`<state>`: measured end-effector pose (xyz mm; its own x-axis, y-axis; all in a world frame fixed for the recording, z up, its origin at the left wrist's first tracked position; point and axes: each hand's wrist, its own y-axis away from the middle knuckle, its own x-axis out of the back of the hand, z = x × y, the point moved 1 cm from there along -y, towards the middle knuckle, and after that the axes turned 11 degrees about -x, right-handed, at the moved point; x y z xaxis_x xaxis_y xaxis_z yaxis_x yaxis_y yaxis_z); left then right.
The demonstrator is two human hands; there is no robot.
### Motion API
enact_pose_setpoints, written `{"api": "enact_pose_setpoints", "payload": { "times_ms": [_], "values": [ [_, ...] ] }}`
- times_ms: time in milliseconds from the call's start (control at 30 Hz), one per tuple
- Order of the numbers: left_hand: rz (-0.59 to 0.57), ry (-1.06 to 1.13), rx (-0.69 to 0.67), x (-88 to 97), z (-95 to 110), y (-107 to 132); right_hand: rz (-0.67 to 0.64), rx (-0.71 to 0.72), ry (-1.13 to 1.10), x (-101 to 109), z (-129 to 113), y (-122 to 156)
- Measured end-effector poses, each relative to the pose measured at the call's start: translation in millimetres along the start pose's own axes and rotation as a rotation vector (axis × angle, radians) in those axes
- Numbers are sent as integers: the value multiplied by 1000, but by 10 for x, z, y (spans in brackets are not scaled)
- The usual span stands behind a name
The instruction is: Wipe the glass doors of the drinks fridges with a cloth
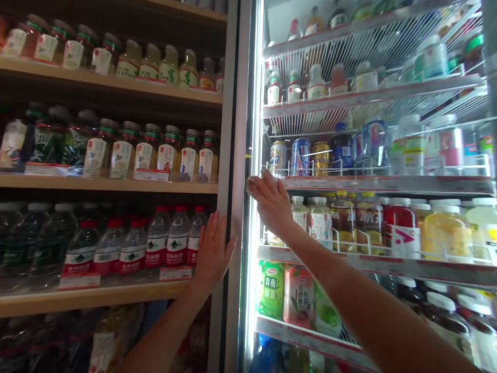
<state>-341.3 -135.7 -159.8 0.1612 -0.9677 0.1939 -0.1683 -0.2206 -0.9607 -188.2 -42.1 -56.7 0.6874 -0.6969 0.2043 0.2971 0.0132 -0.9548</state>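
My left hand (pixel 215 247) is raised with its fingers stretched upward, against or just before the grey upright post (pixel 229 171) between the wooden shelves and the drinks fridge. My right hand (pixel 273 202) reaches to the fridge's bright left edge (pixel 255 129), its fingers extended at the height of a fridge shelf rail. Whether its fingertips touch the edge, I cannot tell. Neither hand holds anything. Red-capped water bottles (pixel 178 238) stand left of my left hand. Behind and right of my right hand are white-capped bottles (pixel 320 220), with several cans (pixel 301 157) above.
Wooden shelves (pixel 116 185) on the left carry rows of bottled drinks with price labels. Wire fridge shelves (pixel 388 184) on the right hold more bottles behind low wire guards. Green and pink drink packs (pixel 272 290) stand low in the fridge.
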Motion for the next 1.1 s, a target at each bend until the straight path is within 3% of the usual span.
{"api": "enact_pose_setpoints", "payload": {
  "times_ms": [133,200,400,600,800,1000,1100],
  "values": [
    [26,19,-4,45,13,-15,-52,326,-46,-84,-206,786],
    [17,16,-6,73,23,-25,-77,371,-59,-82,-203,993],
    [-3,2,-44,17,228,-9,24,-54,5,16,-7,815],
    [-95,25,-152,-117,509,123,-86,166,2,128,44,1312],
    [-109,68,-145,-194,687,86,43,-110,97,330,470,1134],
    [-149,79,-173,-299,940,134,2,80,92,404,543,1611],
    [-120,81,-188,-320,1041,110,52,-17,121,513,711,1450]
  ]
}}
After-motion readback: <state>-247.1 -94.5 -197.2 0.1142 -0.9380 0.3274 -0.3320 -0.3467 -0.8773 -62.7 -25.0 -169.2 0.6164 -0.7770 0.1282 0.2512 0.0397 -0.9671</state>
